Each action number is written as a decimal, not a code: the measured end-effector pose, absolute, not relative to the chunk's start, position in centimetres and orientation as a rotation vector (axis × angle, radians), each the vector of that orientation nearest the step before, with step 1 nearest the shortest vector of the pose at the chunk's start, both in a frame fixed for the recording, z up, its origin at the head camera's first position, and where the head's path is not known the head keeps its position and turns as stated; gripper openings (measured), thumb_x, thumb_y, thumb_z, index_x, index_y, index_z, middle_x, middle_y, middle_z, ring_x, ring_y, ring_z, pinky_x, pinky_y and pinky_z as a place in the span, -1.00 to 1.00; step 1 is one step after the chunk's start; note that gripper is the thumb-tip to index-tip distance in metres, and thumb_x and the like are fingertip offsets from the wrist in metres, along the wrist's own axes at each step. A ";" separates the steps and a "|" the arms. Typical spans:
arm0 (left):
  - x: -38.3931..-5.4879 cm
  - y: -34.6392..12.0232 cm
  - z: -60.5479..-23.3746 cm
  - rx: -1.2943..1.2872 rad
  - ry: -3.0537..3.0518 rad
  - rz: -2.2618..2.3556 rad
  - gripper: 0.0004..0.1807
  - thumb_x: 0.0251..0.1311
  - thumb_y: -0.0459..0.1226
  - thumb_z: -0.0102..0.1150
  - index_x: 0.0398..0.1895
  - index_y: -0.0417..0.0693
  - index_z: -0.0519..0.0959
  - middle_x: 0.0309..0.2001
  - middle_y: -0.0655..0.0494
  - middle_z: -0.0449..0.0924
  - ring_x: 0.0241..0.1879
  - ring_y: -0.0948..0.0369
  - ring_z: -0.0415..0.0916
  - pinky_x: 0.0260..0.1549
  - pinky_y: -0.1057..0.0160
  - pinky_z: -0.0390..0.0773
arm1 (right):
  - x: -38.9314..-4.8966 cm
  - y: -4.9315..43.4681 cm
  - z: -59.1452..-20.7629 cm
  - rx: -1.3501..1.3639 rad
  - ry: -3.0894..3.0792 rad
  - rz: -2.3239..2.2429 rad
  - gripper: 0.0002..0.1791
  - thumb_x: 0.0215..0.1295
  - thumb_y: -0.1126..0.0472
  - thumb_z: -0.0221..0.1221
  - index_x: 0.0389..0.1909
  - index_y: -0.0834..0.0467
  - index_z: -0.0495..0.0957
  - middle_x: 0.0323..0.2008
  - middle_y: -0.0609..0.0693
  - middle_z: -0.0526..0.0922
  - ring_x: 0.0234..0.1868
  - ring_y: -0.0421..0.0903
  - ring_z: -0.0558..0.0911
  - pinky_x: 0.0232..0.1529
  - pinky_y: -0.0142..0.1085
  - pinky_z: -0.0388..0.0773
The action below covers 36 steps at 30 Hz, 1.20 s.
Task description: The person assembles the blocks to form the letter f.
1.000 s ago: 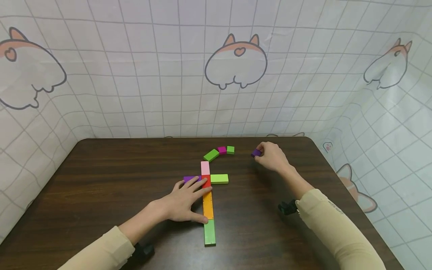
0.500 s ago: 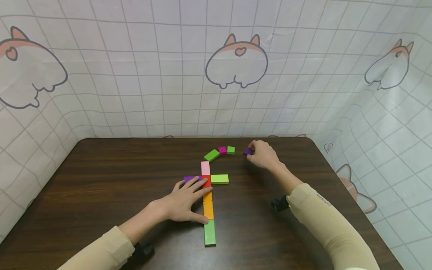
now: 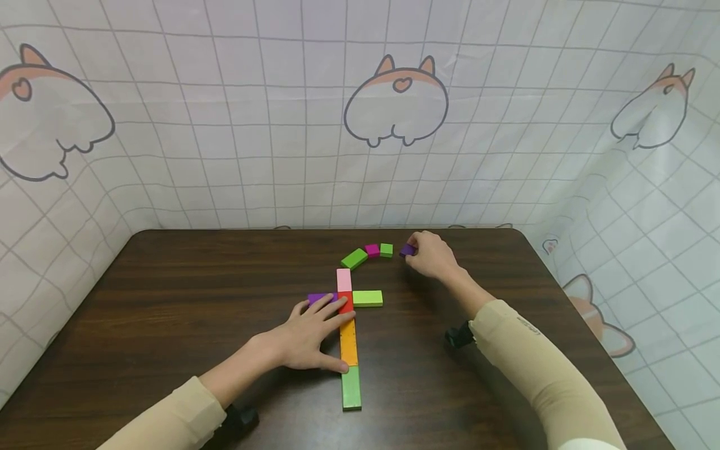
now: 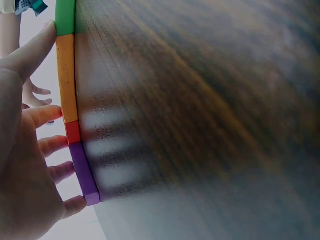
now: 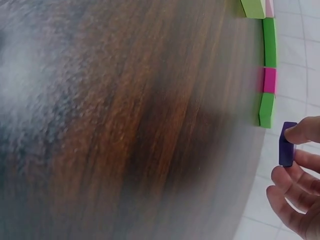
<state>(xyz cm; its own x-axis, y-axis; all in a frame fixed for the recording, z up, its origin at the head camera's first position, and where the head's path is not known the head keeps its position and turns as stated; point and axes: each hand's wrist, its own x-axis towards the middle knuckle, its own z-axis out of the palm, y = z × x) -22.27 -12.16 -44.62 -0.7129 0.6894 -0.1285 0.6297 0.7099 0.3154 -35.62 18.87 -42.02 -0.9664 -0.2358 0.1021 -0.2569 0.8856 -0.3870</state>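
My left hand (image 3: 306,340) lies with spread fingers across a column of coloured blocks. Its thumb touches where the orange block (image 3: 348,344) meets the green block (image 3: 351,390); its other fingertips rest along the red block (image 4: 72,132) and the purple block (image 4: 84,172). A pink block (image 3: 344,279) tops the column, and a lime block (image 3: 367,299) juts out right. Between thumb and fingers, my right hand (image 3: 434,256) pinches a small dark purple block (image 5: 286,144), held just right of a small green block (image 3: 386,250), with a gap between.
A magenta block (image 3: 372,250) and a longer, slanted green block (image 3: 354,259) continue the curved row from the small green block toward the pink one. The dark wooden table (image 3: 197,281) ends at a white gridded curtain (image 3: 225,156) behind and at the sides.
My right hand has moved left with the small dark purple block, bringing it closer to the small green block. My left hand stays in place on the column.
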 end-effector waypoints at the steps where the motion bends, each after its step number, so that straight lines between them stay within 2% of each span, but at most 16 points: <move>1: -22.3 -12.2 -44.6 1.051 2.681 0.367 0.09 0.12 0.44 0.19 0.64 0.17 0.16 0.64 0.02 -0.04 0.60 -0.10 -0.21 0.36 -0.42 -0.12 | -35.7 18.8 -42.1 0.392 -3.001 0.630 -0.63 0.30 0.22 0.31 0.06 0.33 0.61 -0.07 0.20 0.63 -0.10 0.10 0.63 -0.10 -0.02 0.61; 36: -22.1 -12.4 -44.6 1.067 2.681 0.379 0.08 0.13 0.44 0.18 0.64 0.17 0.16 0.64 0.02 -0.05 0.60 -0.08 -0.24 0.35 -0.43 -0.11 | -37.3 17.9 -43.3 0.370 -3.060 0.641 -0.62 0.36 0.23 0.25 0.12 0.34 0.60 0.03 0.24 0.64 -0.03 0.15 0.65 -0.04 0.01 0.61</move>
